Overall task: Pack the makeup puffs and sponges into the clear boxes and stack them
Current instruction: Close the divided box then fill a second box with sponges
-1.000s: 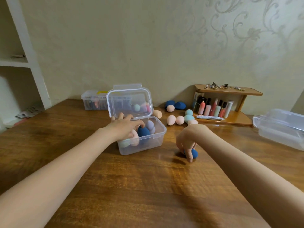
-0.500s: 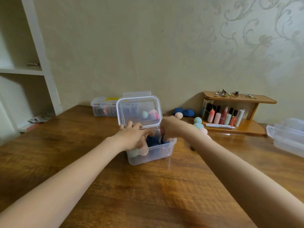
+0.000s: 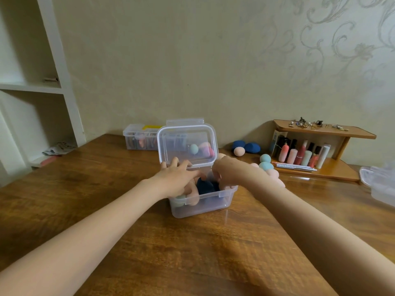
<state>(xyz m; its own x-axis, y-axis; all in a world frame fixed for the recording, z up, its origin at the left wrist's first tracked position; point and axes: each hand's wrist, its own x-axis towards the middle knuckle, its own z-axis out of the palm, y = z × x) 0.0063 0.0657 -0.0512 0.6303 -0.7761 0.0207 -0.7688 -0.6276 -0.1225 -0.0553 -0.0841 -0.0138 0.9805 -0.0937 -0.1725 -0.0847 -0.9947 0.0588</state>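
Centre frame: clear box (image 3: 203, 205) on counter (image 3: 128, 242), lid (image 3: 186, 144) up. Left hand (image 3: 178, 180), fingers spread, steadies the rim, likely bracing. Right hand (image 3: 227, 174) curled inside, over the dark blue sponge (image 3: 205, 186); its grip cannot be told. Loose sponges (image 3: 265, 162) wait centre right.

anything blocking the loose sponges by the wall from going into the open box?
Nothing visible. The clear box has its lid up; both hands are over its mouth. Loose sponges lie behind it.
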